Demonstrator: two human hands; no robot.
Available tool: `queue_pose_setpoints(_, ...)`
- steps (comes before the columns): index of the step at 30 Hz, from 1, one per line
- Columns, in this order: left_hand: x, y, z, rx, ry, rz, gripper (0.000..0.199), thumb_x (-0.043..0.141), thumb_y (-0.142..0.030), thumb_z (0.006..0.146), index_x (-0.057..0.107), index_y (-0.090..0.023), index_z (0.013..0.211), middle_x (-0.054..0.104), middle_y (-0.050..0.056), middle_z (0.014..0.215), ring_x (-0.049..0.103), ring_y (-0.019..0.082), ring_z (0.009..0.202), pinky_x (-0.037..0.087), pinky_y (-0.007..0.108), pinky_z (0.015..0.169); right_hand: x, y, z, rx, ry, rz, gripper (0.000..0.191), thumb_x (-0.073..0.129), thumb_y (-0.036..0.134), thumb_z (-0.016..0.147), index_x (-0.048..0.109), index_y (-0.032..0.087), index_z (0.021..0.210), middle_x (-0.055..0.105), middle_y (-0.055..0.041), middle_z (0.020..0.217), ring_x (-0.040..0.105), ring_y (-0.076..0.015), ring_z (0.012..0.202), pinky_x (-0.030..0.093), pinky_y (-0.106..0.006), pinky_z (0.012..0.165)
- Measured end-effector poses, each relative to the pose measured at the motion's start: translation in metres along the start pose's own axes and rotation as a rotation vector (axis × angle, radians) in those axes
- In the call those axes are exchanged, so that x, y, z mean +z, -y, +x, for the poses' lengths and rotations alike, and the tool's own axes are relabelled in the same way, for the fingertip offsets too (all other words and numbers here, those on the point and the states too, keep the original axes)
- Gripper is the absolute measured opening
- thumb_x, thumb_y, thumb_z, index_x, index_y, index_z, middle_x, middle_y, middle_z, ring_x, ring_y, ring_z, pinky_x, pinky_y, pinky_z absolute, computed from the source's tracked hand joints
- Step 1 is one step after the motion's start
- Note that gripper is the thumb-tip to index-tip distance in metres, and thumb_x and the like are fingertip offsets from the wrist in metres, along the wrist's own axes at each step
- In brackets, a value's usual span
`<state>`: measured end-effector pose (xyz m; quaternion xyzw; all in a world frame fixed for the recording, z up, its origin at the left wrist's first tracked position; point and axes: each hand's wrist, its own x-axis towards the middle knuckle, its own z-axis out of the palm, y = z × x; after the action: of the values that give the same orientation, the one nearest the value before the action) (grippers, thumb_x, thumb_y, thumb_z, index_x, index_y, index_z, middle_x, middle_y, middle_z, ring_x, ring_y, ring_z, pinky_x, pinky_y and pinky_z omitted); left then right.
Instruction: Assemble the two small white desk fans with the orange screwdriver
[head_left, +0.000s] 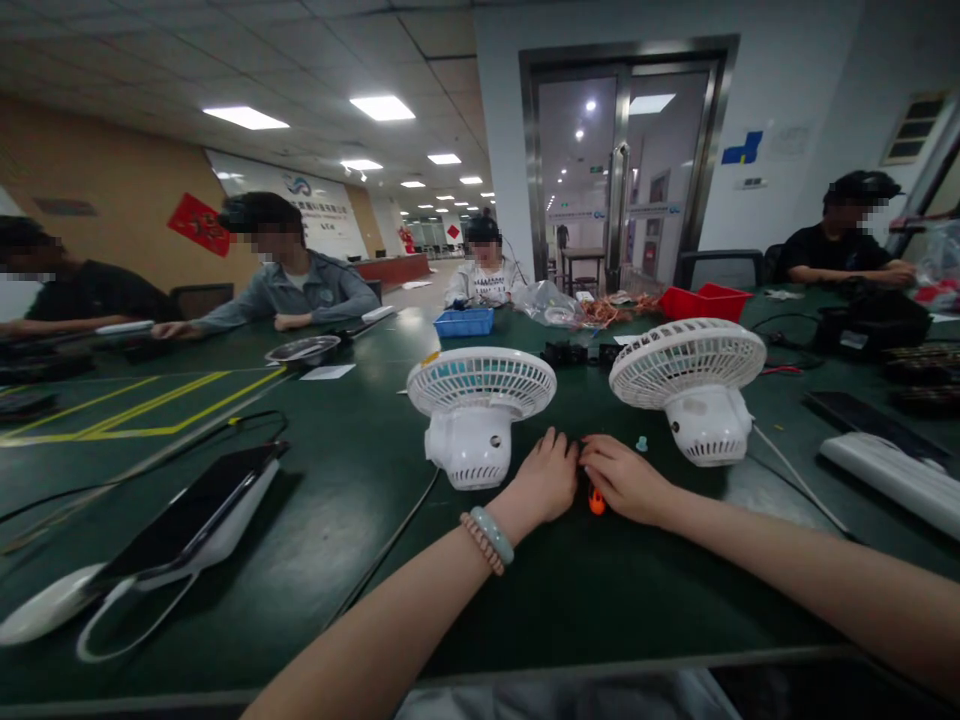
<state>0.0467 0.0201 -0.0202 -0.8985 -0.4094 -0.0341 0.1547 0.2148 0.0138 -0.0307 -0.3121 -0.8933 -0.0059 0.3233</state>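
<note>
My left hand (551, 475) and my right hand (624, 480) rest close together on the green table, fingertips almost meeting. The fingers of both are bent and pressed together around something small and dark that I cannot make out. An orange tool handle with dark marks (597, 501) shows just under my right fingers; the rest of it is hidden. Behind my left hand stands a white fan head (472, 450), its grille facing up. A second white fan head (705, 425) stands behind my right hand. Between them lies a small light-blue plastic piece (642, 444).
At left lies a phone (195, 510) with a white cable. A white power strip (892, 485) is at right. Farther back are a blue bin (465, 322), a red bin (705, 302) and a plastic bag (547, 304). Several people sit around the table.
</note>
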Motion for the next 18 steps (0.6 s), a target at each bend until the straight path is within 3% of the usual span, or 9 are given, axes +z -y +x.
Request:
queue_pose_setpoints(6, -0.006, 0.002, -0.002, -0.051, 0.041, -0.017, 0.042, 0.034, -0.019, 0.082, 0.047, -0.006, 0.119, 0.047, 0.02, 0.127, 0.036, 0.028, 0.125, 0.031, 0.042, 0.101, -0.007, 0.02, -0.006, 0.009, 0.098, 0.074, 0.025, 0.043, 0.023, 0.084, 0.059, 0.015, 0.101, 0.057, -0.0107, 0.105, 0.045, -0.0213, 0.113, 0.033, -0.043, 0.104)
queue_pose_setpoints(12, -0.017, -0.004, -0.012, -0.049, -0.024, 0.002, 0.044, 0.036, -0.021, 0.081, 0.045, -0.007, 0.123, 0.049, 0.018, 0.126, 0.037, 0.028, 0.124, 0.029, 0.044, 0.103, -0.011, 0.024, -0.01, 0.004, 0.171, 0.081, 0.036, 0.052, 0.033, 0.078, 0.056, 0.019, 0.111, 0.054, -0.0123, 0.115, 0.04, -0.0277, 0.12, 0.031, -0.05, 0.104)
queue_pose_setpoints(15, -0.043, -0.001, -0.014, -0.069, -0.102, -0.066, 0.038, 0.037, -0.019, 0.08, 0.051, -0.012, 0.115, 0.056, 0.013, 0.115, 0.047, 0.025, 0.114, 0.034, 0.043, 0.1, -0.013, 0.025, -0.01, 0.009, 0.149, 0.08, 0.047, 0.054, 0.033, 0.077, 0.048, 0.021, 0.122, 0.052, -0.0129, 0.12, 0.037, -0.0291, 0.122, 0.033, -0.051, 0.102)
queue_pose_setpoints(18, -0.093, 0.012, -0.025, -0.234, -0.298, -0.232, 0.028, 0.032, -0.021, 0.084, 0.058, -0.02, 0.095, 0.063, 0.007, 0.093, 0.058, 0.02, 0.088, 0.048, 0.036, 0.081, -0.017, 0.028, -0.01, 0.031, 0.104, 0.07, 0.056, 0.051, 0.034, 0.079, 0.038, 0.021, 0.132, 0.048, -0.0134, 0.126, 0.035, -0.028, 0.124, 0.035, -0.049, 0.101)
